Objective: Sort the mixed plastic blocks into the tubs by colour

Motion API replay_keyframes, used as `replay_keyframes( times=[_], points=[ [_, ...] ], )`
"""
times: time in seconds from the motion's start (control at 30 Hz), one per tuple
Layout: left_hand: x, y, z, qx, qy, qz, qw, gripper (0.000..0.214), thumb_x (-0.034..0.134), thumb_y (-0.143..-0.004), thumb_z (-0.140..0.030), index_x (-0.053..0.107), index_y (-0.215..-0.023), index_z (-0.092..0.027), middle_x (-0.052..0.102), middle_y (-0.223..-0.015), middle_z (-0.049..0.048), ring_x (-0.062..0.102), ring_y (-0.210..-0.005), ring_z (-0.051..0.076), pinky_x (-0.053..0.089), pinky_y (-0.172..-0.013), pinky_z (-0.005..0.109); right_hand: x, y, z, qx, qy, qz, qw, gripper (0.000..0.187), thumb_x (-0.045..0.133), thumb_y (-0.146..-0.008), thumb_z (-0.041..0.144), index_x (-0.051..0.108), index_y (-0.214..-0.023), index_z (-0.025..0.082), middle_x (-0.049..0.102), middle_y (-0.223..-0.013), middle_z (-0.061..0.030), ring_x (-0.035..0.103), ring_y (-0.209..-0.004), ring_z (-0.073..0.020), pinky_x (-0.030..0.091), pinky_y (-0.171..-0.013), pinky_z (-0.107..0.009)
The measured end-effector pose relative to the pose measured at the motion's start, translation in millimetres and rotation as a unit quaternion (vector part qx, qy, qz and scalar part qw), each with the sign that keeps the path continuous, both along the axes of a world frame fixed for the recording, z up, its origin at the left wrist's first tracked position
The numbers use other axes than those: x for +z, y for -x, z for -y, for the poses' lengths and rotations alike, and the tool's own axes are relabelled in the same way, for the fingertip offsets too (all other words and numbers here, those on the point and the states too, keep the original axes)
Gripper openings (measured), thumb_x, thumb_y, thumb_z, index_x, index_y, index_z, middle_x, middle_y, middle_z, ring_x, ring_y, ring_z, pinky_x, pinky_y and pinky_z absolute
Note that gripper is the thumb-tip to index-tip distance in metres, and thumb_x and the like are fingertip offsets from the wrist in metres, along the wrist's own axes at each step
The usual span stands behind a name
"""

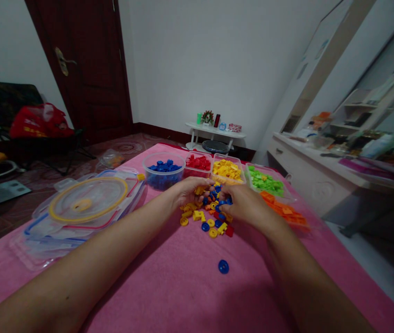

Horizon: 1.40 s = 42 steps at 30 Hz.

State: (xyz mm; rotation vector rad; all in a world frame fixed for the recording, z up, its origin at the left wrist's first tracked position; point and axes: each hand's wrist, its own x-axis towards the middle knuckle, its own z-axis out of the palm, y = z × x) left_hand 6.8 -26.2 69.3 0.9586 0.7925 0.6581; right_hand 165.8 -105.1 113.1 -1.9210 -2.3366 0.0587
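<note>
A mixed pile of small plastic toy bricks and wheel-shaped pieces [212,222], mostly yellow, blue, orange and red, lies on the pink cloth. My left hand [190,190] is at the pile's left side, its fingers curled around yellow bricks [200,189]. On the right side my right hand [241,201] has thumb and fingers closed about blue bricks [225,202]; their exact shape is partly hidden. Nearer to me, a single blue wheel-shaped piece [221,268] lies apart from the pile.
Behind my hands stand tubs of blue bricks [164,166], red bricks [198,162], yellow bricks [227,169] and green bricks [265,180]. Orange bricks [285,210] fill another container at right. Stacked clear lids [89,203] lie left on the pink-covered table [179,286].
</note>
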Motion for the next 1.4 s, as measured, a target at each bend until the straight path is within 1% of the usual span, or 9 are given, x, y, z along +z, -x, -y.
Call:
replay_keyframes(
  times=[0.17,0.37,0.67,0.77,0.83,0.97,1.07,1.17,1.4],
  points=[
    [-0.1,-1,-1,-0.009,0.006,-0.004,1.000,0.013,0.063,-0.074,-0.019,0.063,-0.085,-0.013,0.061,-0.063,0.0006,0.052,-0.048,0.008,0.040,-0.042,0.016,0.9,1,-2,-0.017,-0.016,-0.012,1.000,0.011,0.061,-0.074,0.026,0.066,-0.084,0.022,0.066,-0.084,-0.0043,0.058,-0.076,-0.0163,0.034,-0.063,-0.024],
    [3.0,-1,3,-0.007,0.009,-0.001,1.000,0.015,0.068,-0.072,-0.021,0.063,-0.083,-0.012,0.062,-0.063,0.0016,0.053,-0.050,0.008,0.041,-0.045,0.016,-2.0,0,-4,-0.011,-0.009,-0.006,1.000,0.012,0.061,-0.075,0.026,0.067,-0.085,0.022,0.067,-0.084,-0.0042,0.059,-0.075,-0.0163,0.035,-0.063,-0.025],
    [-3.2,-2,0,-0.008,0.006,0.015,1.000,0.016,0.066,-0.073,-0.019,0.062,-0.086,-0.012,0.062,-0.064,0.0020,0.055,-0.049,0.008,0.042,-0.044,0.015,-4.9,-3,-7,-0.003,-0.003,-0.041,0.999,0.012,0.062,-0.075,0.024,0.069,-0.085,0.023,0.069,-0.086,-0.0040,0.061,-0.082,-0.0176,0.039,-0.069,-0.026],
    [-4.0,-4,2,-0.014,0.022,0.026,0.999,0.013,0.064,-0.074,-0.019,0.061,-0.084,-0.011,0.062,-0.064,0.0028,0.056,-0.050,0.009,0.044,-0.045,0.017,-5.9,0,-7,0.013,-0.012,-0.058,0.998,0.012,0.060,-0.076,0.023,0.069,-0.084,0.021,0.070,-0.087,-0.0052,0.061,-0.083,-0.0178,0.040,-0.072,-0.026],
    [-5.3,-5,4,-0.030,0.046,0.038,0.998,0.009,0.058,-0.079,-0.020,0.060,-0.084,-0.012,0.060,-0.061,0.0021,0.055,-0.048,0.009,0.045,-0.047,0.018,-7.7,2,-7,0.036,-0.017,-0.077,0.996,0.014,0.058,-0.078,0.022,0.069,-0.085,0.021,0.070,-0.089,-0.0049,0.061,-0.085,-0.0173,0.041,-0.074,-0.025],
    [-11.5,-7,2,-0.043,0.086,0.053,0.994,0.016,0.051,-0.085,-0.026,0.061,-0.083,-0.014,0.056,-0.054,0.0001,0.050,-0.045,0.009,0.046,-0.048,0.021,-11.6,7,-6,0.069,-0.012,-0.090,0.993,0.015,0.059,-0.078,0.021,0.070,-0.088,0.022,0.070,-0.091,-0.0042,0.061,-0.087,-0.0170,0.041,-0.076,-0.025],
    [-17.6,-8,-2,-0.042,0.078,0.044,0.995,0.019,0.055,-0.083,-0.031,0.061,-0.084,-0.014,0.057,-0.055,0.0002,0.050,-0.045,0.010,0.046,-0.049,0.022,-12.3,9,-5,0.069,-0.006,-0.082,0.994,0.014,0.060,-0.078,0.023,0.070,-0.088,0.021,0.069,-0.090,-0.0048,0.061,-0.087,-0.0170,0.041,-0.076,-0.025],
    [-21.3,-10,-5,-0.043,0.065,0.038,0.996,0.018,0.056,-0.082,-0.029,0.061,-0.083,-0.013,0.057,-0.055,0.0003,0.051,-0.046,0.010,0.046,-0.049,0.021,-12.1,11,-4,0.069,-0.015,-0.079,0.994,0.013,0.060,-0.079,0.023,0.070,-0.087,0.021,0.069,-0.090,-0.0047,0.061,-0.086,-0.0168,0.042,-0.076,-0.025],
    [-16.8,-13,2,-0.004,0.021,-0.007,1.000,0.009,0.056,-0.078,-0.020,0.059,-0.075,-0.011,0.058,-0.056,-0.0001,0.050,-0.044,0.008,0.041,-0.044,0.017,-17.0,20,1,0.080,0.008,-0.063,0.995,0.018,0.059,-0.078,0.018,0.070,-0.091,0.020,0.068,-0.097,-0.0065,0.060,-0.087,-0.0170,0.043,-0.075,-0.025]
  ],
)
